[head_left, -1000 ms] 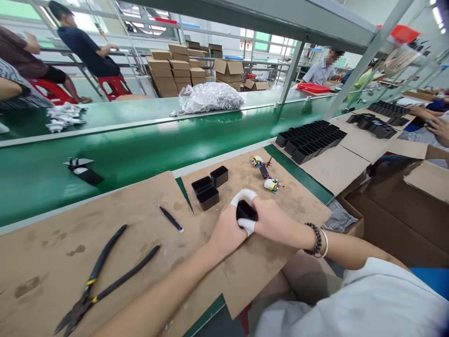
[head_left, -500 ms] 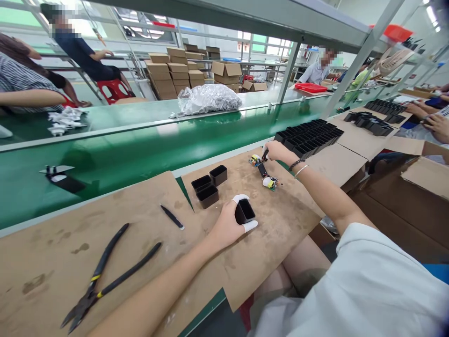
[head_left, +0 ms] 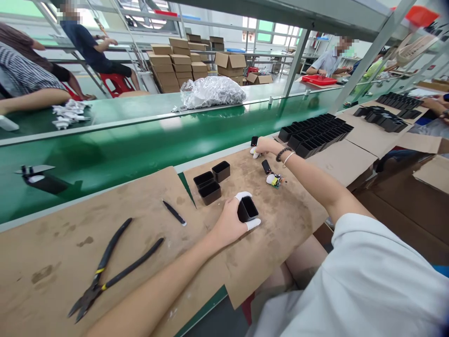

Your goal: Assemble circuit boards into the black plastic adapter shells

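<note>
My left hand [head_left: 233, 217], with white finger cots on thumb and finger, is closed around a black open-topped plastic case [head_left: 248, 208] that rests on the cardboard, its opening tilted towards me. Farther off, my right hand [head_left: 264, 146] is closed on a small circuit board, mostly hidden by the fingers; its black end piece [head_left: 254, 141] sticks up above them. Just nearer than that hand lies a second circuit board [head_left: 275, 181] with yellow and white parts, a black piece [head_left: 266, 166] beside it. Several more black cases [head_left: 209, 191] stand left of centre.
Large black-handled cutters [head_left: 93, 292] lie spread at the left, near black tweezers [head_left: 174, 213]. Rows of black cases [head_left: 312, 135] stand at the right. Beyond runs a green conveyor belt [head_left: 147, 150]; a metal post [head_left: 296, 63] rises past it. Co-workers sit across and at right.
My right hand has lifted the farther circuit board off the cardboard and moved slightly left, turning its black end upward. My left hand keeps hold of the case. The view has shifted a little.
</note>
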Tool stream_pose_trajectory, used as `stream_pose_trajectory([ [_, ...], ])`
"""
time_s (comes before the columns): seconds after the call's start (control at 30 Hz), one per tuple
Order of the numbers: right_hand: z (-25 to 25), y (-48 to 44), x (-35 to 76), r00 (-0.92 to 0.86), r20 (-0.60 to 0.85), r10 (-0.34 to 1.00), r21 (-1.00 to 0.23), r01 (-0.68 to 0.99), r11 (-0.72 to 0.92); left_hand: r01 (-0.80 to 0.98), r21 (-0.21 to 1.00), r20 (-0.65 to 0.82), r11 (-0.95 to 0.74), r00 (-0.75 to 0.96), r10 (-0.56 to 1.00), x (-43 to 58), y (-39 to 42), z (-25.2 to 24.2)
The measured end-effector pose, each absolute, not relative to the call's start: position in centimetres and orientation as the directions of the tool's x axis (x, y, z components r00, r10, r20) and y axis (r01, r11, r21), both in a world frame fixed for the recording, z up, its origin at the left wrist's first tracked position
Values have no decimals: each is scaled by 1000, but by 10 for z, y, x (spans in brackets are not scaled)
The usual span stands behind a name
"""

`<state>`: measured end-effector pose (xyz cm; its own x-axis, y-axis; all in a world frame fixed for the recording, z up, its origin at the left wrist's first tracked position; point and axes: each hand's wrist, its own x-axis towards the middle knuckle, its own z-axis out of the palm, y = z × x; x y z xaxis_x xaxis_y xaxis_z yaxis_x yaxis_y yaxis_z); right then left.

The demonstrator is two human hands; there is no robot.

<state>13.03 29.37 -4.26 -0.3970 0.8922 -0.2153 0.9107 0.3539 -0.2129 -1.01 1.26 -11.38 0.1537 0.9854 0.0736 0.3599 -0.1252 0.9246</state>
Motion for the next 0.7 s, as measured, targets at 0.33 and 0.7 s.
stream_pose_trajectory([
  [0.33,-22,244,156,-489,-269,830,-687,701,190,145,971,167,-188,145,975,-11,16,-110],
  [0.7,-73,65,197,-447,-5,894,-998,57,23,151,951,265,-270,52,963,-5,8,-107],
])
